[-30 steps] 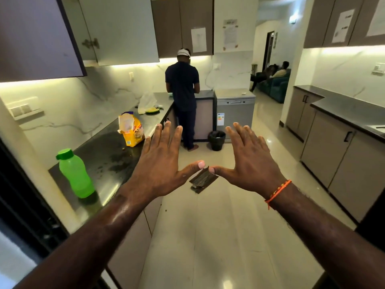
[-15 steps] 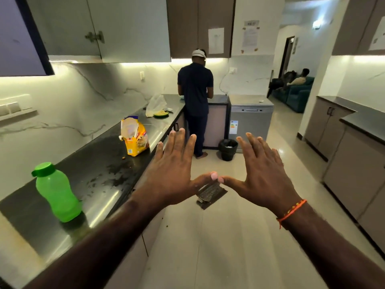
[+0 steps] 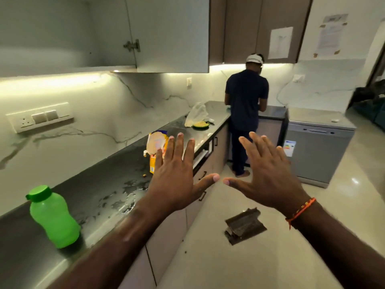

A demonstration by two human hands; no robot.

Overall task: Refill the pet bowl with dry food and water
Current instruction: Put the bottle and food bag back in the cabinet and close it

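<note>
My left hand (image 3: 177, 180) and my right hand (image 3: 268, 174) are stretched out in front of me, palms down, fingers straight and spread, thumbs nearly touching; neither holds anything. A green water bottle (image 3: 52, 215) with a green cap stands upright on the dark counter (image 3: 100, 190) at the near left. Farther along the counter an open yellow bag of dry food (image 3: 155, 147) stands behind my left fingers, with a few spilled kernels beside it. A green bowl (image 3: 200, 124) with yellowish contents sits at the far end of the counter.
A person in a dark shirt (image 3: 245, 105) stands at the far counter, back to me. A white plastic bag (image 3: 195, 114) lies by the bowl. Wet patches mark the counter. A brown floor drain cover (image 3: 244, 225) lies on the tiles. A grey appliance (image 3: 318, 147) stands at the right.
The view has swung left and moved closer to the counter. My hands stay raised and spread; the thumbs have drawn slightly apart. The bottle now appears nearer.
</note>
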